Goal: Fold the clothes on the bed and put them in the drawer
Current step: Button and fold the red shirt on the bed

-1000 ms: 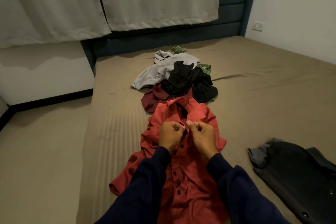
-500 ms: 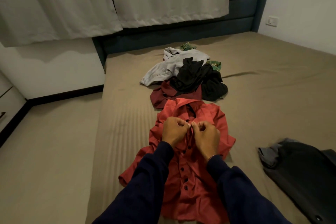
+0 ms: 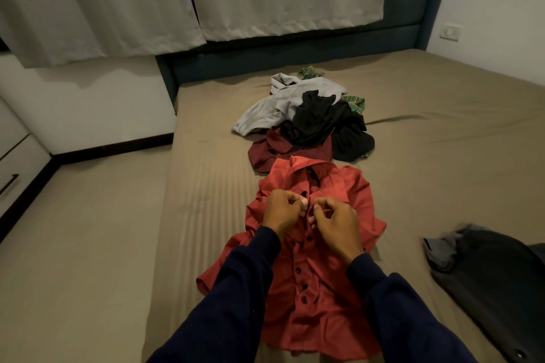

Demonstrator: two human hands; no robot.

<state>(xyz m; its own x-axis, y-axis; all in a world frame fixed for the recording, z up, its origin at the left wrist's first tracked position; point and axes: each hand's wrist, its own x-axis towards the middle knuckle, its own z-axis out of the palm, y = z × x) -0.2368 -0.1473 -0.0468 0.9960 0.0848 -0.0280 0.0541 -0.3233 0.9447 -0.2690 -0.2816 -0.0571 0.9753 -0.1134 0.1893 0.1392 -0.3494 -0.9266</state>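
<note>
Head view: red shirt (image 3: 312, 283) lies flat, buttoned.

Shirt (image 3: 312, 271) on bed (image 3: 442, 162) at centre, clothes pile (image 3: 309, 121) just beyond at 12 o'clock, another garment (image 3: 495, 283) at 3 o'clock.

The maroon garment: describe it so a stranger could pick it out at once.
Start at the bed, then find the heap of loose clothes near its middle. The maroon garment lies at the heap's near edge, partly under a black garment. It is darker and crumpled, unlike the brighter red shirt spread flat before it.
</note>
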